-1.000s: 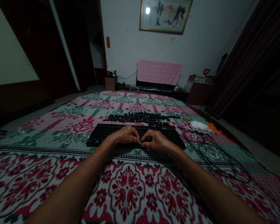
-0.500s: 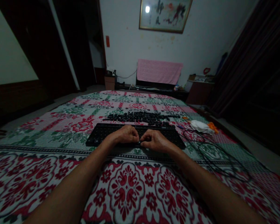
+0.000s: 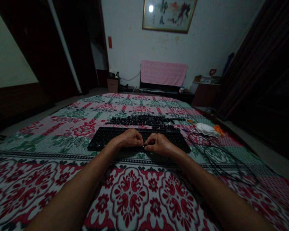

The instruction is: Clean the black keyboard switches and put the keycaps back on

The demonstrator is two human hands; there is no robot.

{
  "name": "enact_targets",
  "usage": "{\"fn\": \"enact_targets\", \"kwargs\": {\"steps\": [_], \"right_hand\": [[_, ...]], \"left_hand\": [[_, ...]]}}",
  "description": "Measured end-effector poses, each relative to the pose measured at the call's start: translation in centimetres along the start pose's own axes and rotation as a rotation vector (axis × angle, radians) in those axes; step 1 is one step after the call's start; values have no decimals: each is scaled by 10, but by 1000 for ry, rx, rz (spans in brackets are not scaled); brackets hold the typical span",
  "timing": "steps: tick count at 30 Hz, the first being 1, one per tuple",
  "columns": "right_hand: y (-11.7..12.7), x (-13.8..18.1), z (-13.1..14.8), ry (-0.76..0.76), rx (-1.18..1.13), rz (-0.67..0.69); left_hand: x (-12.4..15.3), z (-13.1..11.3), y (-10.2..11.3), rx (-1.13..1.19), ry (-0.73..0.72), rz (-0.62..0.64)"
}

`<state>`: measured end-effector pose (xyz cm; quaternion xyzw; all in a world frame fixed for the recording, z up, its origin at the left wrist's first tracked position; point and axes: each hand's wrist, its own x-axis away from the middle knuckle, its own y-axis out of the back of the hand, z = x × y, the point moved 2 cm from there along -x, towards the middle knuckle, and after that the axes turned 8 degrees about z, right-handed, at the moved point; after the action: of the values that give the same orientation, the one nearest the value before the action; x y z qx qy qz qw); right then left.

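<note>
The keyboard (image 3: 146, 132) is laid long axis crosswise; around its near-side middle, left hand (image 3: 131, 138) and right hand (image 3: 158, 144) are curled equally close, grip indiscernible.

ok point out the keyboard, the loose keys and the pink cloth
Keyboard (image 3: 103, 136), head view: left part of its top
Loose keys (image 3: 146, 120), head view: middle of the heap
Pink cloth (image 3: 163, 73), head view: middle of its front

Keyboard (image 3: 146, 132) flat on patterned cover (image 3: 129, 195). Left grip (image 3: 130, 138) and right grip (image 3: 158, 144), both curled, nearly meet at the keyboard's near edge; contents indistinct. From keyboard: loose keys (image 3: 144, 120) at 12 o'clock, white cloth (image 3: 205, 129) at 3, cable (image 3: 204, 156) at 4.
</note>
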<state>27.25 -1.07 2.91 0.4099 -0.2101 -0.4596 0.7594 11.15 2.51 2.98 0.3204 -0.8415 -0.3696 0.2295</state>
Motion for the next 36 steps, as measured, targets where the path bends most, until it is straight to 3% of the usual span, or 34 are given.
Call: {"fn": "enact_targets", "kwargs": {"steps": [5, 10, 24, 27, 32, 36], "right_hand": [[-1, -2, 0, -36, 1, 17], [3, -2, 1, 40, 23, 104], [7, 1, -1, 68, 56, 37], [9, 0, -5, 54, 29, -2], [16, -1, -19, -1, -16, -98], [28, 1, -38, -47, 77, -229]], "left_hand": [[0, 1, 0, -27, -22, 10], [0, -1, -1, -79, 2, 10], [0, -2, 0, -44, 22, -37], [-4, -7, 5, -124, 38, -105], [-18, -16, 11, -351, 101, -339], [-30, -13, 5, -398, 147, -357]]}}
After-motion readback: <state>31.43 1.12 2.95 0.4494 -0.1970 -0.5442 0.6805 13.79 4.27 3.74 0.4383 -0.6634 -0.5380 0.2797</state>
